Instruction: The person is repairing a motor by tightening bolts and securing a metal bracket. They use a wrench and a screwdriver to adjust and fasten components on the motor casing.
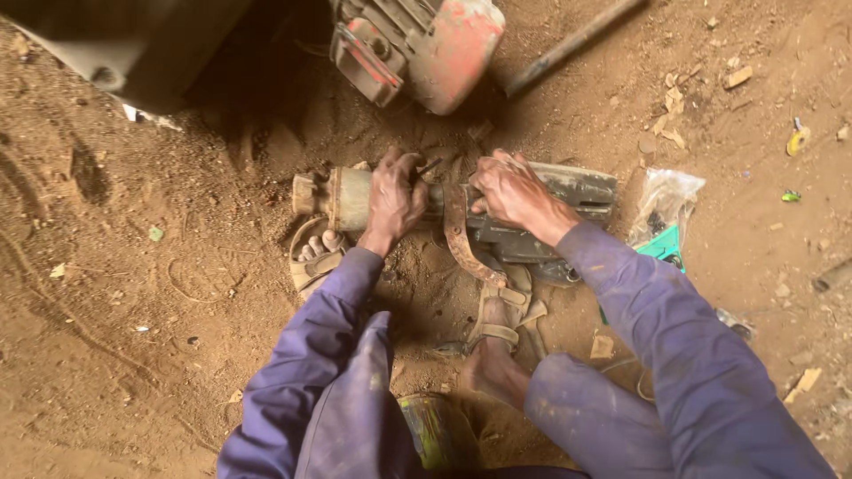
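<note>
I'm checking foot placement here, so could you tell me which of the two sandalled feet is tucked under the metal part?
The left foot: its toes sit under the cylinder, below the left hand. The right foot lies clear, nearer the knees.

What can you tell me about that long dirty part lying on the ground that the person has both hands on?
The long part lies flat on the dirt floor, running left to right. Its left end is a pale, dusty cylinder with a stepped cap; its right end is a darker, blocky metal body. A rusty curved strap crosses its middle. The left hand grips the cylinder and the right hand presses on the body.
</note>
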The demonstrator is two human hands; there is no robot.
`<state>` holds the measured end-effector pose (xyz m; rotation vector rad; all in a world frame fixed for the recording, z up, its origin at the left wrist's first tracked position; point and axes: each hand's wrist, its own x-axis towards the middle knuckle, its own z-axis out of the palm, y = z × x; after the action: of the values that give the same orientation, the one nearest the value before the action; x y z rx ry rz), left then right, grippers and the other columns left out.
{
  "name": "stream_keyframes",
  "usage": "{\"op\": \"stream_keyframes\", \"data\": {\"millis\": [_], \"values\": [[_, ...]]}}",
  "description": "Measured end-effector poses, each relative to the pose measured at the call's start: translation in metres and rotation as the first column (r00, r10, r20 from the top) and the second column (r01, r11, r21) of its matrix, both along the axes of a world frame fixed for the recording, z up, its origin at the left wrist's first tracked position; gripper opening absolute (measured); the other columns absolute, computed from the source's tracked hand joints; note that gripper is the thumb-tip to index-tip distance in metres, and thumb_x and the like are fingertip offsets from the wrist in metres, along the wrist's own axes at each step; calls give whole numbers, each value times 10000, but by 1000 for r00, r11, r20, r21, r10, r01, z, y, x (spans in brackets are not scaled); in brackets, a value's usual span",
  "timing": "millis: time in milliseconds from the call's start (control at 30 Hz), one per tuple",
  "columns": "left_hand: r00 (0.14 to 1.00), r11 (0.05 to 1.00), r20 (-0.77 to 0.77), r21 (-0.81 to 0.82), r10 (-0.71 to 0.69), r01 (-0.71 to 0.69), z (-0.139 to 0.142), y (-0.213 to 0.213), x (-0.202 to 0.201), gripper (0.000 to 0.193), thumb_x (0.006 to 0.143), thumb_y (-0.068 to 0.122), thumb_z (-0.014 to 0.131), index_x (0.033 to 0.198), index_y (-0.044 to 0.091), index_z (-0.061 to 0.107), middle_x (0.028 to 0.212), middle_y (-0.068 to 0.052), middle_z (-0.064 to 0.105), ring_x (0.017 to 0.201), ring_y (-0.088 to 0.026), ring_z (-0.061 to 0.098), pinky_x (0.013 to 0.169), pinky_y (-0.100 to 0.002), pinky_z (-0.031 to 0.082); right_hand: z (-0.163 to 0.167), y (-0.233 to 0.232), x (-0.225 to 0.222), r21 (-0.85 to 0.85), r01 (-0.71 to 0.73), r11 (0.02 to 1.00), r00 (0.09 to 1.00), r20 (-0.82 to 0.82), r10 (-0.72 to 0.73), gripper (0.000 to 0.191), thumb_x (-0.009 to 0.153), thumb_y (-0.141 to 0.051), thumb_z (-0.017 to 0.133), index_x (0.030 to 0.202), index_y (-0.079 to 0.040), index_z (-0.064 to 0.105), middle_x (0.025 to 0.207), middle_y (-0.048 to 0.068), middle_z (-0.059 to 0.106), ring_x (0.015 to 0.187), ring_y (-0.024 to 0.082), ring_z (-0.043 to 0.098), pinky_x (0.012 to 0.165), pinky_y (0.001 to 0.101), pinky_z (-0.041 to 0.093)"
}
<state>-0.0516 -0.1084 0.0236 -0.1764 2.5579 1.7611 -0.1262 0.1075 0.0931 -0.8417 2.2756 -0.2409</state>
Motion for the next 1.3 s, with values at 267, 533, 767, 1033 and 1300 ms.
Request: {"op": "stream_keyframes", "data": {"millis": [267,533,767,1033,1300], "values": [[998,1000,-64,12,3,-2,-21,3,5,231,842,-73,556,1044,-70,670,895,-153,611,621,-215,622,435,-304,557,7,-2,-14,210,-52,976,985,172,15,396,873,-387,775,929,0,711,925,145,620,904,309,572,855,494,498],[997,1000,-78,-1,0,0,-25,4,6,227,836,-58,556,1035,-59,666,899,-146,612,651,-217,620,473,-303,559,12,-3,-2,117,-87,989,996,42,82,204,905,-202,753,930,-2,720,1159,195,570,1092,356,533,887,592,457],[999,1000,-43,-14,-9,9,-10,1,3,229,845,-66,566,1047,-53,675,895,-149,614,680,-248,636,529,-356,568,20,-11,-6,156,-12,988,995,101,-4,434,825,-359,815,930,36,668,1129,214,541,1107,401,500,921,632,423],[999,1000,-44,-7,3,-4,-5,0,2,302,819,-100,547,1083,-61,689,938,-163,636,741,-258,675,605,-347,615,7,0,1,44,-86,995,996,-5,87,196,937,-207,731,939,-12,709,1217,167,574,1088,337,534,871,596,452],[1000,1000,-5,-12,9,-9,-5,1,2,335,812,-125,523,1085,-75,710,936,-164,649,744,-253,682,580,-329,613,-1,5,5,42,-30,999,999,30,29,281,904,-258,745,889,18,698,1175,164,575,1067,316,519,877,561,485]]}}
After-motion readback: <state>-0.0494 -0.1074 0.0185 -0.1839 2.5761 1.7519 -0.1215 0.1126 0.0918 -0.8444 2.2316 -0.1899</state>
